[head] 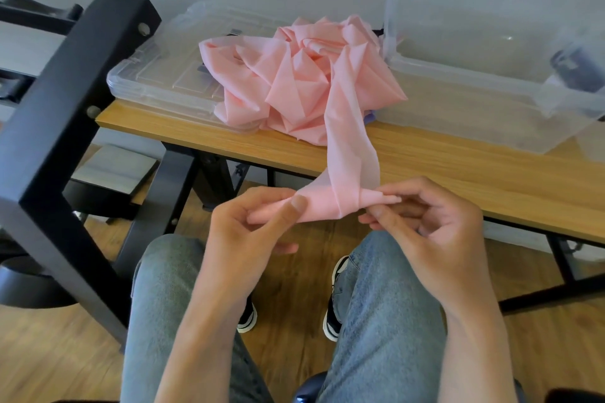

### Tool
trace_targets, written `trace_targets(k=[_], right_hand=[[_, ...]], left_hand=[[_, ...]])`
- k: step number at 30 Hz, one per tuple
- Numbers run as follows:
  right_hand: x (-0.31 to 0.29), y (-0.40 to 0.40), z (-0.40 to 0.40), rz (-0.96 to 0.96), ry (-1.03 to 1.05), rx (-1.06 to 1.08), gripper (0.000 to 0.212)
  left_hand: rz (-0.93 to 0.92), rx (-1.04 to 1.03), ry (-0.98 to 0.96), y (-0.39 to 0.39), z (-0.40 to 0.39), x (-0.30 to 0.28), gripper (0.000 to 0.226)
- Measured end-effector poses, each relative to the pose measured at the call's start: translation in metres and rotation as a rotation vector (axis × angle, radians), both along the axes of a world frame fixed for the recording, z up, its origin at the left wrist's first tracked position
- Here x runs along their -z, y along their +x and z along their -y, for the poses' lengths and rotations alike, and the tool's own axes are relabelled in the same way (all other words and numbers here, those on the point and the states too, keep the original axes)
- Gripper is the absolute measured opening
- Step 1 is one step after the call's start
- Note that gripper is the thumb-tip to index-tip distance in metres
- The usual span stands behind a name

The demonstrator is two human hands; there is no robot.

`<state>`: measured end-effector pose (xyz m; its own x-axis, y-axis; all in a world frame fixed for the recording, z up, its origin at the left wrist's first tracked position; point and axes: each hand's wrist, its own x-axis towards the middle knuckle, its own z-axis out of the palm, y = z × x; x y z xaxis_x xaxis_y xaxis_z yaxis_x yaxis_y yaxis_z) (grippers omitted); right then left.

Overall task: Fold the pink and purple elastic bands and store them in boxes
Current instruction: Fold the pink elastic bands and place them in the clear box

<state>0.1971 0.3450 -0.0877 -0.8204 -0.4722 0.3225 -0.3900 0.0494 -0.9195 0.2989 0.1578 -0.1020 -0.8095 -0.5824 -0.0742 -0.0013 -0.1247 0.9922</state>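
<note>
Pink band (pixel 294 82) lies heaped on the counter (pixel 458 167) between lid (pixel 157 82) and open box (pixel 474 88), one end trailing down to both hands. Left hand (pixel 248 229) and right hand (pixel 432 226) pinch that end, starting the first fold; next they likely need to draw more length and keep the edges aligned.

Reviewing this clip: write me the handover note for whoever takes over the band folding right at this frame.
Left hand: pinches one end of the pink band, in front of the table edge.
Right hand: pinches the same end, where a small fold is started.
The band runs up to a crumpled pink pile on the wooden table, partly over the flat clear lids.
Open clear box stands right of the pile; no folded band is visible in it.
A purple band barely shows under the pile.
Left: fold pink, fold purple, box them.
</note>
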Motion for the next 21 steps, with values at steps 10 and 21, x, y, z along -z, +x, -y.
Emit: trace_targets(k=[10,21], right_hand=[[-0.002,0.003,-0.002,0.059,-0.134,0.081,0.011],[-0.001,-0.001,-0.006,0.144,-0.206,0.067,0.009]], left_hand=[[-0.181,-0.270,-0.373,0.002,-0.016,-0.013,0.014],[-0.046,-0.259,-0.298,0.005,0.006,-0.009,0.008]])
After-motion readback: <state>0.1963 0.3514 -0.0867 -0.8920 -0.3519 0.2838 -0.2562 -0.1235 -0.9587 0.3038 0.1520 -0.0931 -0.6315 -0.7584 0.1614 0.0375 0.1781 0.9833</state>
